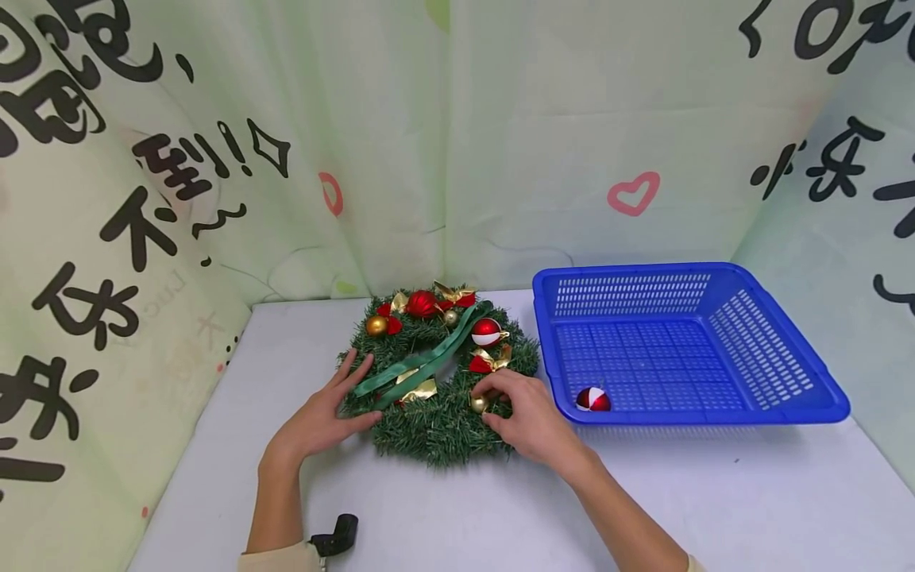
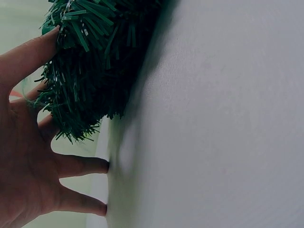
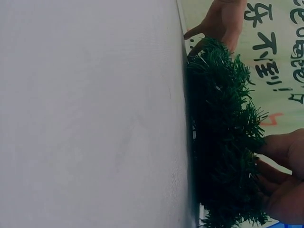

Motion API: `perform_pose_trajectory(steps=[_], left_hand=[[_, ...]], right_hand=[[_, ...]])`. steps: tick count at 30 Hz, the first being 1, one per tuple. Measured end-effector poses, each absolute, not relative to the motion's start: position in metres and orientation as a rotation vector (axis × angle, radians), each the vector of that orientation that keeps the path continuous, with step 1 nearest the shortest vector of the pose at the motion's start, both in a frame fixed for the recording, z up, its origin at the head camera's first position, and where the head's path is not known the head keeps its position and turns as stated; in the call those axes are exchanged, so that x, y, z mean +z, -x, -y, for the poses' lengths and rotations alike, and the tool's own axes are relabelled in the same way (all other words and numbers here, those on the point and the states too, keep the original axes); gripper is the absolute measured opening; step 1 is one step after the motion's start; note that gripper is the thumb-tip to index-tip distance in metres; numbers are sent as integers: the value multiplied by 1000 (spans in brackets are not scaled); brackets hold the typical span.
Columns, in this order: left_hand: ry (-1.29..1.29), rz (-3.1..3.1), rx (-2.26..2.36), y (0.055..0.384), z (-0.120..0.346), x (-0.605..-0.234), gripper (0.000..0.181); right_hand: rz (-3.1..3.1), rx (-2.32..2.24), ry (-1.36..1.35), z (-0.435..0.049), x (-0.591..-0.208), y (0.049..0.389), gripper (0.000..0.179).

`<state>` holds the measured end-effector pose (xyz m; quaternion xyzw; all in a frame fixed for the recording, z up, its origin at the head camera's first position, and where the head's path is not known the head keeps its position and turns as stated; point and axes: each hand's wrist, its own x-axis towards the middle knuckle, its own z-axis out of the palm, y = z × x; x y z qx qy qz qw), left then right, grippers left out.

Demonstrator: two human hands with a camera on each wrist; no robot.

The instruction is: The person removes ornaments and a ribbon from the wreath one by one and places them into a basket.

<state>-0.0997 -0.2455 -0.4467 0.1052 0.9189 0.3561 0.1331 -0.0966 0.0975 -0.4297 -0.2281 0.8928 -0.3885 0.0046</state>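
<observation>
A green artificial Christmas wreath [image 1: 443,441] lies flat on the table, dressed with bows and balls. Spread along its left side, my left hand [image 1: 325,417] touches the greenery; in the left wrist view, two fingertips of this hand [image 2: 28,175] rest on the tabletop. At the wreath's lower right, my right hand [image 1: 536,417] pinches a small gold ball [image 1: 479,404] between thumb and fingers. The right wrist view shows this hand's fingers [image 3: 285,190] against the needles, the ball hidden there. A green ribbon [image 1: 436,357] crosses the wreath diagonally.
Right of the wreath stands a blue plastic basket [image 1: 715,417] with a red-and-white ball [image 1: 593,400] inside. On the wreath sit a red ball [image 1: 422,303], another red-and-white ball [image 1: 487,332] and a larger gold ball [image 1: 376,326]. A printed curtain [image 1: 500,159] closes off the back.
</observation>
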Motion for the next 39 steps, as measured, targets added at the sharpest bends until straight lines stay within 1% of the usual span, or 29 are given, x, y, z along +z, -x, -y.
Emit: perform_pose_trajectory(steps=[18, 25, 39], left_hand=[[-315, -2673, 1018, 100, 246, -447, 92], [-320, -2677, 1021, 100, 246, -447, 92], [-309, -2670, 1040, 100, 246, -447, 92]], right_hand=[[-2814, -1275, 745, -98, -431, 97, 25], [-2816, -1317, 689, -98, -428, 96, 25], [-2785, -1376, 670, -99, -420, 94, 24]])
